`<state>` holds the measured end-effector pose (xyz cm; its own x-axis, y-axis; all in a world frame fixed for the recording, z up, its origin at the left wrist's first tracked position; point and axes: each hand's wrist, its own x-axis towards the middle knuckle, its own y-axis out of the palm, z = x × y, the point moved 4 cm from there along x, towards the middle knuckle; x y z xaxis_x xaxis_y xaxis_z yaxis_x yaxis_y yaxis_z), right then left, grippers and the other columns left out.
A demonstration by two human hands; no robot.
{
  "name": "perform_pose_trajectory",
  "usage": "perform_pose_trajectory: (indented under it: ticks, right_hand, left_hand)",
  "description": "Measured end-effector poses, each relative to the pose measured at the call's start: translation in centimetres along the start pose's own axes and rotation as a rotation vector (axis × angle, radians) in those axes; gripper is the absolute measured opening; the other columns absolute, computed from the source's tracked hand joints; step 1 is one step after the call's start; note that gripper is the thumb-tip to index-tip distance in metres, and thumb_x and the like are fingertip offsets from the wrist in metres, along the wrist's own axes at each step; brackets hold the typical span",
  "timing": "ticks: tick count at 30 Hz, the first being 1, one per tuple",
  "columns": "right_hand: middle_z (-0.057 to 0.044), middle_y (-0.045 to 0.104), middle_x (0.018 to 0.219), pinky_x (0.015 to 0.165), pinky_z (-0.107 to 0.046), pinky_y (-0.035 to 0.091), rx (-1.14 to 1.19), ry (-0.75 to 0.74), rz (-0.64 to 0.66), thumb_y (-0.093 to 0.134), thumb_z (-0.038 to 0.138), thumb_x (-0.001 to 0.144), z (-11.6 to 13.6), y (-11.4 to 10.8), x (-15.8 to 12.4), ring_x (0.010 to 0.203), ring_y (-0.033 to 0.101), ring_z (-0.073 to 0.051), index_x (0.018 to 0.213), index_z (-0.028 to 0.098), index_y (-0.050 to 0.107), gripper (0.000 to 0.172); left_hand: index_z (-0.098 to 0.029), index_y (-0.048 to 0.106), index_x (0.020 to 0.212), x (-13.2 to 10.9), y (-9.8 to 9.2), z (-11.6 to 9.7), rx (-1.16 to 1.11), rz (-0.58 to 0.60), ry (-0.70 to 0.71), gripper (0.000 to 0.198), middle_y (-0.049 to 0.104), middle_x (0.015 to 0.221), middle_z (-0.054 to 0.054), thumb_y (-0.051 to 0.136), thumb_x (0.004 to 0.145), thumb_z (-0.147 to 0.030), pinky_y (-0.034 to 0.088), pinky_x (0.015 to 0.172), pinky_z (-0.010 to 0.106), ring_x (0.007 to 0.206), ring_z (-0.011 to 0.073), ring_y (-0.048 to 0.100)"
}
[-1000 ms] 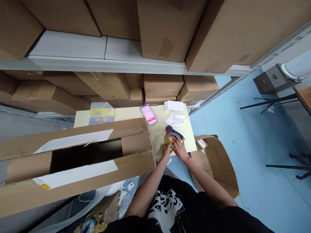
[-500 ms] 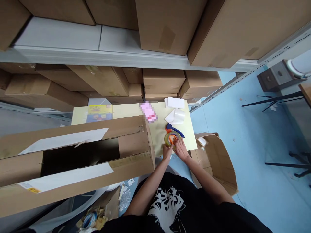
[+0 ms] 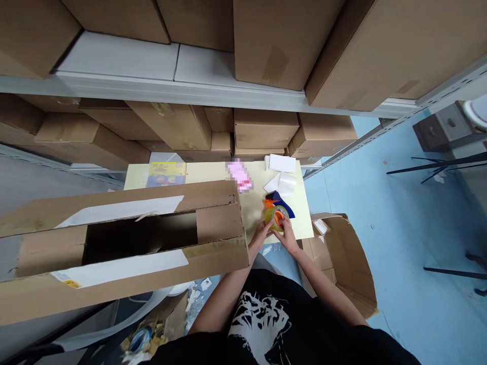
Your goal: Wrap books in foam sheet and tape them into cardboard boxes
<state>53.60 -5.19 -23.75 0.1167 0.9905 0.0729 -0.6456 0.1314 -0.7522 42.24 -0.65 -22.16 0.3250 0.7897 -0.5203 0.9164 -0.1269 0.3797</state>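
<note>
A tape dispenser with an orange core, a yellowish roll and a blue handle sits near the front right of a pale yellow table. My right hand is closed round the roll's near side. My left hand pinches at the roll's left edge, fingers together; what it grips is too small to make out. A long open cardboard box lies tilted across the left, its end flap right next to my left hand.
White paper sheets, a pink blurred item and a yellow booklet lie on the table. Shelves stacked with cardboard boxes rise behind. An open carton sits on the blue floor at right; scraps lie below left.
The dispenser has been tipped up slightly between my hands, which have stayed on it. The camera view has shifted a little to the left.
</note>
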Motion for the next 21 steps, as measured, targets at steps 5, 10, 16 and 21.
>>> perform_pose_trajectory:
  ticks: [5,10,16,21]
  right_hand:
    - [-0.008,0.055,0.103,0.09,-0.043,0.048,0.204,-0.002,-0.022,0.053,0.041,0.086,4.3,-5.1,-0.8,0.112,0.051,-0.027,0.098,0.023,0.046,0.023]
    - [-0.009,0.044,0.113,0.098,-0.049,0.041,0.434,0.003,-0.106,0.057,0.048,0.082,8.9,-8.9,-1.6,0.123,0.041,-0.029,0.098,0.025,0.047,0.03]
    - [-0.013,0.016,0.146,0.1,-0.053,0.042,0.589,0.026,-0.32,0.055,0.076,0.067,11.2,-11.7,-1.6,0.14,0.016,-0.034,0.13,0.03,0.026,0.083]
    - [-0.013,0.014,0.151,0.104,-0.052,0.038,0.583,0.092,-0.062,0.061,0.074,0.063,11.5,-12.0,-0.5,0.141,0.017,-0.033,0.144,0.03,0.012,0.105]
  left_hand:
    - [-0.016,0.062,0.105,-3.2,2.4,-4.2,-0.082,0.155,-0.005,0.048,0.068,0.1,0.009,0.073,0.067,-0.043,0.05,0.08,0.03,0.091,0.0221,0.063]
    - [-0.017,0.061,0.104,-7.3,4.6,-8.9,-0.021,0.268,0.099,0.043,0.067,0.102,0.007,0.073,0.068,-0.039,0.047,0.082,0.029,0.095,0.0228,0.06]
    - [-0.019,0.061,0.098,-9.8,5.0,-11.6,0.145,0.248,0.158,0.037,0.065,0.093,0.005,0.072,0.068,-0.038,0.046,0.077,0.027,0.088,0.0204,0.058]
    - [-0.019,0.062,0.097,-9.9,5.2,-12.6,0.221,0.275,0.173,0.038,0.063,0.091,0.005,0.071,0.069,-0.042,0.046,0.075,0.027,0.087,0.0207,0.057]
